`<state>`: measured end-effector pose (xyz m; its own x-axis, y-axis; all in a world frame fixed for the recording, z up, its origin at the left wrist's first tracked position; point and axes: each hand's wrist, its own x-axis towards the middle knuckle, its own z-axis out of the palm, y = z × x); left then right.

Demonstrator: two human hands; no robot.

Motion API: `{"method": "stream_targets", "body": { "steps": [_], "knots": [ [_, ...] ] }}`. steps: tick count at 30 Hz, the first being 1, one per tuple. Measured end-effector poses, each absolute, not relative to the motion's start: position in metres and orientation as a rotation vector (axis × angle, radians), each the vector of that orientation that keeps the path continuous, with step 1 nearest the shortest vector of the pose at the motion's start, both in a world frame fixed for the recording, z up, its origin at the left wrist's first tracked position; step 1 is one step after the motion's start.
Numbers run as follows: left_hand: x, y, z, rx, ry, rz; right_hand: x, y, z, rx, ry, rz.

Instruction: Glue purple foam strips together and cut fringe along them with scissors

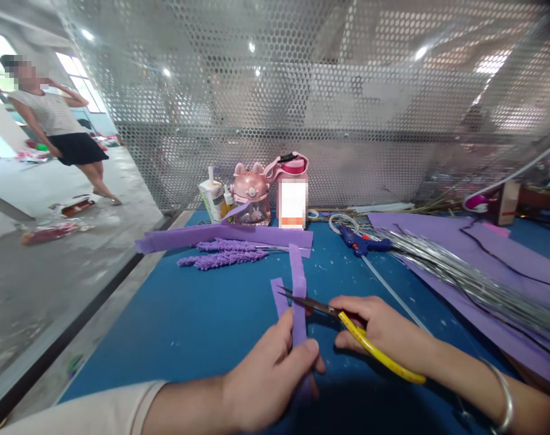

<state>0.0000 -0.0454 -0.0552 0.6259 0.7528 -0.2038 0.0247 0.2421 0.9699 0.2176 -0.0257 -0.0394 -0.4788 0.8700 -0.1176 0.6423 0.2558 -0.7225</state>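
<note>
Between the thumb and fingers of my left hand (275, 371) is a purple paper strip (298, 272), folded or doubled, standing upright over the table. A second purple end (279, 297) sticks up just left of it. My right hand (383, 329) is closed on scissors (369, 347) with yellow handles. Their dark blades point left and lie across the strip, the tips parted slightly. Whether the paper is cut there I cannot tell. Beyond my hands lie purple lavender-like sprigs (224, 254) and a long purple strip (188, 237).
Pink bottles (251, 187) and a carton (212, 199) stand at the back against a perforated metal screen (338, 109). On the right lie a blue glue gun (360, 241), a bundle of wires (460, 284) and purple sheets (401, 226). A person (66, 121) is at far left.
</note>
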Motion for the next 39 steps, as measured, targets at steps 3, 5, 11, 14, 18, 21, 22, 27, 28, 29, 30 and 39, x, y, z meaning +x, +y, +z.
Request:
{"method": "stream_targets", "body": {
  "steps": [3, 5, 11, 14, 18, 21, 22, 27, 28, 29, 30, 39],
  "knots": [
    [0.004, -0.04, -0.057, 1.067, 0.852, 0.628, 0.218, -0.025, -0.039, -1.386, -2.256, 1.029],
    [0.006, -0.035, -0.059, 1.042, 0.875, 0.681, 0.218, -0.025, -0.039, -1.377, -2.274, 1.007],
    [0.006, -0.03, -0.06, 0.862, 0.844, 0.63, 0.217, -0.025, -0.038, -1.394, -2.303, 1.032],
    [0.005, -0.031, -0.062, 0.984, 0.853, 0.686, 0.218, -0.026, -0.036, -1.431, -2.311, 0.997],
    [0.005, -0.035, -0.066, 1.118, 0.801, 0.78, 0.219, -0.029, -0.031, -1.453, -2.319, 0.981],
    [0.006, -0.038, -0.068, 1.151, 0.813, 0.827, 0.219, -0.032, -0.03, -1.464, -2.339, 0.932],
    [0.006, -0.039, -0.067, 1.154, 0.821, 0.85, 0.218, -0.032, -0.03, -1.459, -2.342, 0.941],
    [0.005, -0.042, -0.062, 1.224, 0.851, 0.903, 0.218, -0.034, -0.034, -1.408, -2.336, 1.016],
    [0.005, -0.042, -0.061, 1.241, 0.858, 0.904, 0.218, -0.034, -0.034, -1.395, -2.342, 1.011],
    [0.005, -0.042, -0.06, 1.251, 0.872, 0.909, 0.218, -0.035, -0.034, -1.383, -2.347, 1.006],
    [0.006, -0.042, -0.059, 1.253, 0.89, 0.919, 0.218, -0.035, -0.035, -1.373, -2.349, 1.006],
    [0.01, -0.041, -0.059, 1.29, 0.938, 0.933, 0.219, -0.031, -0.042, -1.234, -2.426, 0.919]
  ]
}}
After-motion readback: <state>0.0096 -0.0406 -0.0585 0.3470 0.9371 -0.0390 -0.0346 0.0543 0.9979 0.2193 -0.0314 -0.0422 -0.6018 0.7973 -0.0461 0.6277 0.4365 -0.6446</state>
